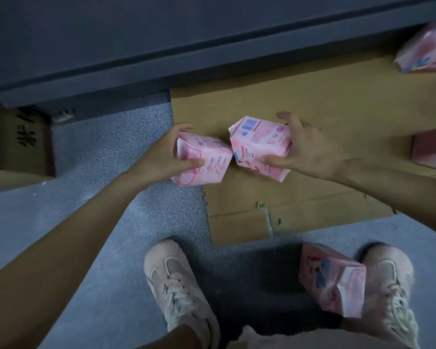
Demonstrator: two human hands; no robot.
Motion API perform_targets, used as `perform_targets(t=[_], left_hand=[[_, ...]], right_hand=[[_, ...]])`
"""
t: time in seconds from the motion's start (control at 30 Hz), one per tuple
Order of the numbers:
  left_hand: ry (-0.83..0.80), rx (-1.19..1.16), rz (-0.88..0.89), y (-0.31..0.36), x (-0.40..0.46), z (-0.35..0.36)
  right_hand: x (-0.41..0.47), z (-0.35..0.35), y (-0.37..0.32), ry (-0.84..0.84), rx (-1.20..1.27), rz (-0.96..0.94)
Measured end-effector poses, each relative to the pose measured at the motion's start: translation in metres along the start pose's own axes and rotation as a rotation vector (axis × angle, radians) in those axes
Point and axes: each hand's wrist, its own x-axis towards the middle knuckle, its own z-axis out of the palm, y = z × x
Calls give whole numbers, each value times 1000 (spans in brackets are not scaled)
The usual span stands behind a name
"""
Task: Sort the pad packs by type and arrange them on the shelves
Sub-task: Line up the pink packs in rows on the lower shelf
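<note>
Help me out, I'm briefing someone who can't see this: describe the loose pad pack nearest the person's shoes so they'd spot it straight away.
Start at the flattened cardboard sheet on the grey floor, then drop to the pale shoes at the bottom. The pad pack lies against the inner side of the right shoe. Unlike the two pink packs in the hands, nobody holds it, and it lies off the cardboard.

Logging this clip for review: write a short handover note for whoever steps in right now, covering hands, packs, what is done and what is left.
Left hand grips a pink pack; right hand grips a second pink pack, their corners nearly meeting above the flattened cardboard.
Loose packs: one by the right shoe, one at the top right edge, possibly one at the right edge.
Done: both packs picked up.
Left: shelve both by type, then collect the rest.
</note>
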Motion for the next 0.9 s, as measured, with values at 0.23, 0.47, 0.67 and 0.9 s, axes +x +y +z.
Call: perform_targets(t=[0.23,0.47,0.67,0.9], left_hand=[[230,-188,-134,-19,23,10],[190,-122,-172,-33,26,15],[241,43,-53,-21,21,8],[261,435,108,-12,15,0]], right_hand=[[29,13,-15,73,-34,82],[30,23,3,-17,-51,-4],[21,22,28,57,-129,-202],[4,13,46,22,-229,-547]])
